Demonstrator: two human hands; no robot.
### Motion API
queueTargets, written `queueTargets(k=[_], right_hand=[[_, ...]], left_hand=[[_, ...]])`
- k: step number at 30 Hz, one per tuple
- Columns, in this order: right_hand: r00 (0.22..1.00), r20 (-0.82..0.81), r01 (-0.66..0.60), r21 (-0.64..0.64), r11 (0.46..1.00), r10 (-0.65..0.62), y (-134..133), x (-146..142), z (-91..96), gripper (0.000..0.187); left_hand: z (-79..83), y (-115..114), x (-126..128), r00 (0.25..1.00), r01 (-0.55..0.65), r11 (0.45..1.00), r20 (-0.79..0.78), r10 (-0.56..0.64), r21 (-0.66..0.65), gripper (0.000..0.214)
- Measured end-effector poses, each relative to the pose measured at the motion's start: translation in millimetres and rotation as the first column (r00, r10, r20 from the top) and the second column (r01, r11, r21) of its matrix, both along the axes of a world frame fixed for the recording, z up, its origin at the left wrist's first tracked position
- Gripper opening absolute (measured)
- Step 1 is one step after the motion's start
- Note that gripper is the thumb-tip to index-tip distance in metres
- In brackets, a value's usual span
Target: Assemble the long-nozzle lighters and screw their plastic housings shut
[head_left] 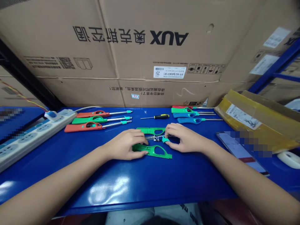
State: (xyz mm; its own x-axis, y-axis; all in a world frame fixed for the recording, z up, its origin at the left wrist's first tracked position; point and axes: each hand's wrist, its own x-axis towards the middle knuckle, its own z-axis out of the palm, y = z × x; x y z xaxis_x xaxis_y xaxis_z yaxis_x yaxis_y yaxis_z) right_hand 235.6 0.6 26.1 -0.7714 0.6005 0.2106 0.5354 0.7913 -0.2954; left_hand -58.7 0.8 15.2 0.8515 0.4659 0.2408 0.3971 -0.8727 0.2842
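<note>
On the blue table [164, 181], my left hand [126, 144] pinches the near green lighter shell half [152, 151]; my right hand [184, 137] pinches a teal trigger piece [165, 139]. Beyond lie the other green half [148, 130] and a screwdriver [161, 116].

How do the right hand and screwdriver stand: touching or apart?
Apart: the head view shows bare blue tabletop between the screwdriver and the right hand.

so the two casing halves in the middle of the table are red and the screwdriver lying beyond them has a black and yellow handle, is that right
Not quite: the near casing half and the far casing half are both green, not red, as the head view shows. The screwdriver beyond them does have a black and yellow handle.
</note>
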Motion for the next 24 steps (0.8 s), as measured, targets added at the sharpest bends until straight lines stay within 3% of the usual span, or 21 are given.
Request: queueTargets(k=[5,9,11,15,19,24], right_hand=[[0.998,0.041,0.035,0.085,0.996,-0.039,5.5,4.2,-0.9,0.021],[0.966,0.071,0.236,0.154,0.959,-0.249,14.4,9.6,-8.2,0.024],[0.951,0.094,0.281,0.142,0.949,-0.295,18.0,12.5,-10.2,0.028],[0.962,0.049,0.254,0.187,0.949,-0.267,14.9,12.9,-4.5,0.043],[0.984,0.042,0.164,0.177,0.97,-0.174,-0.7,0.0,2.2,0.022],[0.969,0.173,0.147,0.183,0.972,-0.179,-9.4,-14.4,-7.3,0.022]], left_hand=[[2.7,-4.6,3.0,1.0,-0.002,1.0,-0.023,0.002,0.017,0.024],[1.8,-2.3,2.8,0.99,-0.135,0.988,0.052,0.132,0.078,0.024],[-2.0,2.0,1.3,0.976,-0.213,0.973,0.071,0.207,0.087,0.024],[-11.6,11.3,-2.1,0.968,-0.246,0.969,0.055,0.246,0.01,0.022],[-15.8,13.6,-2.1,0.969,-0.217,0.975,0.105,0.222,-0.054,0.018],[-10.6,6.6,3.1,0.947,-0.245,0.962,0.182,0.264,-0.122,0.019]])
